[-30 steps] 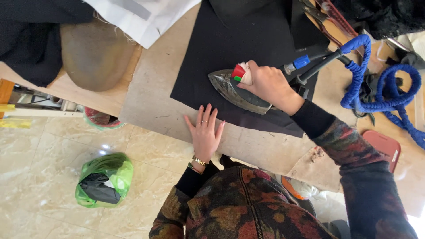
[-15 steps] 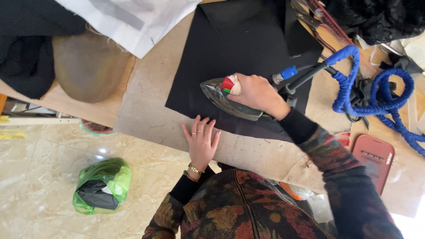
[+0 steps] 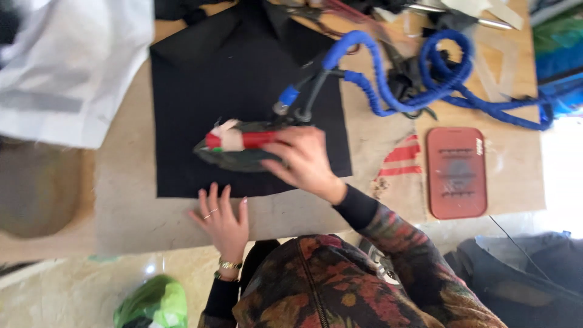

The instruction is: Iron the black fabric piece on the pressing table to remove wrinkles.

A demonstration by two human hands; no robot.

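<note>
My right hand [image 3: 302, 161] grips the red handle of a steam iron [image 3: 238, 149] that rests flat on a piece of black fabric [image 3: 237, 79] spread on the ironing surface. The iron's tip points left, near the cloth's lower edge. A coiled blue hose [image 3: 419, 76] runs from the iron's back end toward the upper right. My left hand [image 3: 222, 220] lies flat with its fingers spread on the beige padded surface [image 3: 121, 200], just below the fabric's bottom edge, and holds nothing.
A red rectangular iron rest [image 3: 456, 172] lies to the right of the fabric. White cloth [image 3: 70, 67] is heaped at the upper left. A green plastic bag [image 3: 152, 302] sits on the floor at the lower left. Tools and scraps crowd the top right.
The iron and my right hand have slid left and toward me across the black fabric. My left hand stays flat below the cloth. The camera view has shifted and rotated.
</note>
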